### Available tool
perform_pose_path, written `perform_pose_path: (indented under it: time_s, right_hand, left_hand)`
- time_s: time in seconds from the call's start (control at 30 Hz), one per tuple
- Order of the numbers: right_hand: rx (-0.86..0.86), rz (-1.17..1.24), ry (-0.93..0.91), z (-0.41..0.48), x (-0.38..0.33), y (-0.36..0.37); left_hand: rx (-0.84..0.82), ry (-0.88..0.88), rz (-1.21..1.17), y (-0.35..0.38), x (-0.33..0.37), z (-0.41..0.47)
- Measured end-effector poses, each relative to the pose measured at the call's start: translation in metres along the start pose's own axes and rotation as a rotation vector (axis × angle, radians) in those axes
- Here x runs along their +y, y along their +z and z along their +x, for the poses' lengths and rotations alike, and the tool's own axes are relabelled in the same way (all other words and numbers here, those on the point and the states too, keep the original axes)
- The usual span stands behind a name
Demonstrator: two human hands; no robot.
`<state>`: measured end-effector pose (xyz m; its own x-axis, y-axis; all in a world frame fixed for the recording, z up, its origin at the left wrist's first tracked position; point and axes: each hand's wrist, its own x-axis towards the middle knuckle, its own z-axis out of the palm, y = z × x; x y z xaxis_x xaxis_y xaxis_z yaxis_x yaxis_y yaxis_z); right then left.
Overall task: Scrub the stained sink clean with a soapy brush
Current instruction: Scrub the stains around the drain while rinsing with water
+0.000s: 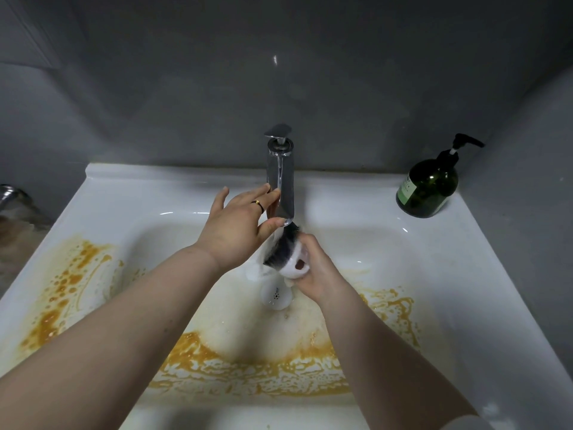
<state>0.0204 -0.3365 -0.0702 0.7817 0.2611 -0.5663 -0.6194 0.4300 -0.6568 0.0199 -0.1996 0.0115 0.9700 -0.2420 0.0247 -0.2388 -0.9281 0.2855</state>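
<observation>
Hands are held apart: the left hand (235, 225) is laid with straight fingers against the faucet (280, 175), while the brush (282, 249) is gripped by the right hand (322, 274) just under the spout, above the sink (124, 193) basin. Orange stains (248, 367) are left unscrubbed along the front and sides. Soap could be rinsed from the bristles by too long a wetting, or the slick brush could be dropped.
</observation>
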Motion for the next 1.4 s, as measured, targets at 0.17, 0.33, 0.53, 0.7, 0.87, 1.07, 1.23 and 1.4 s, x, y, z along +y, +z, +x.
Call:
perform_pose_path:
  time_s: [0.17, 0.33, 0.53, 0.7, 0.87, 1.07, 1.23, 1.4]
  right_hand:
    - [-0.063, -0.018, 0.108, -0.011, -0.002, -0.025]
    - [0.122, 0.158, 0.01, -0.006, -0.003, -0.008]
    - [0.255, 0.205, -0.051, 0.008, -0.004, 0.014]
    - [0.146, 0.137, 0.008, 0.003, -0.001, 0.001]
    - [-0.02, -0.14, 0.092, -0.011, -0.004, -0.024]
    - [-0.017, -0.153, 0.011, -0.006, -0.005, -0.009]
    - [0.122, -0.03, -0.043, 0.001, -0.004, 0.0]
    - [0.112, 0.067, -0.104, 0.002, -0.007, 0.0]
  left_hand:
    - [0.017, 0.005, -0.033, 0.001, -0.001, -0.001]
    - [0.006, 0.002, -0.025, 0.0, 0.0, -0.001]
    - [-0.009, -0.011, -0.002, -0.001, 0.002, -0.001]
    - [-0.003, -0.005, -0.02, -0.001, 0.002, -0.002]
    - [0.011, -0.003, -0.038, 0.0, 0.001, -0.002]
    - [0.011, -0.008, -0.033, 0.001, 0.0, -0.002]
    - [0.01, -0.007, -0.032, 0.0, 0.0, -0.002]
    - [0.014, -0.006, -0.051, 0.003, 0.0, -0.001]
